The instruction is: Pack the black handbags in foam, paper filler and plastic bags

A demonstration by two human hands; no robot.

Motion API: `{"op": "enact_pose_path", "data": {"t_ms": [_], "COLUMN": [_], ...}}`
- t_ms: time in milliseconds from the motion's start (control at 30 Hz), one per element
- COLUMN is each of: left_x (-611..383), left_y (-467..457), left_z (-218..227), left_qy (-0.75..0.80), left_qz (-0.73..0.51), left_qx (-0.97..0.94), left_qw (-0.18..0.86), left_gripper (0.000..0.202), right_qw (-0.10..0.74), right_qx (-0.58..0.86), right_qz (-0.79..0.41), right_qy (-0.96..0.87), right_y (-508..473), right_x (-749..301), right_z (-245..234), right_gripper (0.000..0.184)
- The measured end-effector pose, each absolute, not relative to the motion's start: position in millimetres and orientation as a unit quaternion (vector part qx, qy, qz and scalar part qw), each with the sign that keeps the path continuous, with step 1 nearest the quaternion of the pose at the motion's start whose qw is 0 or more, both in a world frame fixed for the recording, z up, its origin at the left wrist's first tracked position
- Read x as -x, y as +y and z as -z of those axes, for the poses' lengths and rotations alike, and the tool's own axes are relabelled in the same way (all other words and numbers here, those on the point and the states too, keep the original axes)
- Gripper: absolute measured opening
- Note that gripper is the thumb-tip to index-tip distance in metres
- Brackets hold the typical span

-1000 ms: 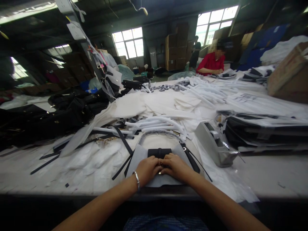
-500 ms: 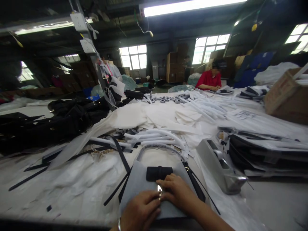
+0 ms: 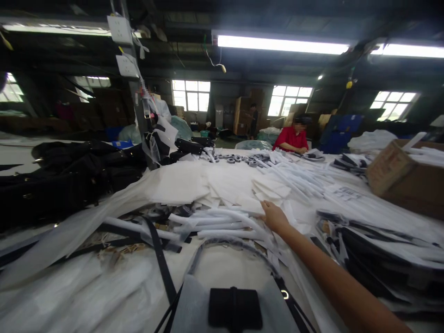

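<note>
While the white sheets (image 3: pixel 229 180) lie spread mid-way across the table (image 3: pixel 225 266), right hand (image 3: pixel 274 217) has its fingertips at their near right edge; can't tell if it's pinching one or just touching. Left hand is out of view, so can't tell its grip. Just this side of the sheets: white tubes (image 3: pixel 215 226), bundled loosely. Nearer still, grey-covered bag (image 3: pixel 190 305) at bottom of view, wrapped handle (image 3: pixel 225 241) looped toward the tubes, black piece (image 3: pixel 235 309) on top. Black strap (image 3: pixel 161 263) left of it. Plastic-wrapped black goods (image 3: pixel 367 263) at right; cardboard box (image 3: pixel 395 178) beyond. Person in red (image 3: pixel 290 138) at far side.
</note>
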State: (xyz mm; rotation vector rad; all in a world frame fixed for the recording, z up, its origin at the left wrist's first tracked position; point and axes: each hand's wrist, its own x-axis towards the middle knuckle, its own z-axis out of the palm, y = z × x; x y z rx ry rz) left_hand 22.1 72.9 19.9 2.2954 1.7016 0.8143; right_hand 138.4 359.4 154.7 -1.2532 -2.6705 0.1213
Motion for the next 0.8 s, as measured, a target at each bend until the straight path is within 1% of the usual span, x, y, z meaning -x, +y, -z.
{"op": "enact_pose_path", "data": {"t_ms": [133,233,333,433,500,600,700,767,800], "left_x": [-38,-43,-35,-24,-22,-30,-38,-39,-39], "left_y": [111,125,115,74,35,-13,-30,-29,-28], "left_z": [-25,-33,-41,-42,-41,-50,-65,-73,-74], "left_qy": [0.593,0.597,0.598,0.591,0.591,0.598,0.609,0.613,0.613], "left_qz": [-0.286,-0.295,-0.304,-0.317,-0.324,-0.330,-0.330,-0.321,-0.315], "left_qx": [-0.751,-0.745,-0.742,-0.742,-0.738,-0.727,-0.715,-0.717,-0.721], "left_qw": [0.048,0.026,0.008,0.013,0.032,0.071,0.095,0.085,0.076], "left_gripper": [0.028,0.028,0.029,0.028,0.027,0.024,0.017,0.015,0.015], "right_qw": [0.031,0.016,0.038,0.085,0.116,0.147,0.147,0.146,0.167], "right_qx": [0.457,0.452,0.436,0.403,0.375,0.326,0.254,0.187,0.133], "right_qz": [0.007,0.042,0.088,0.131,0.145,0.136,0.110,0.096,0.097], "right_qy": [-0.889,-0.891,-0.895,-0.902,-0.908,-0.924,-0.950,-0.967,-0.972], "right_y": [397,397,390,370,341,275,193,144,124], "right_x": [-135,-141,-145,-145,-145,-151,-166,-177,-182], "right_z": [-130,-128,-152,-189,-209,-220,-209,-192,-181], "right_gripper": [0.032,0.031,0.030,0.028,0.026,0.036,0.033,0.030,0.030]}}
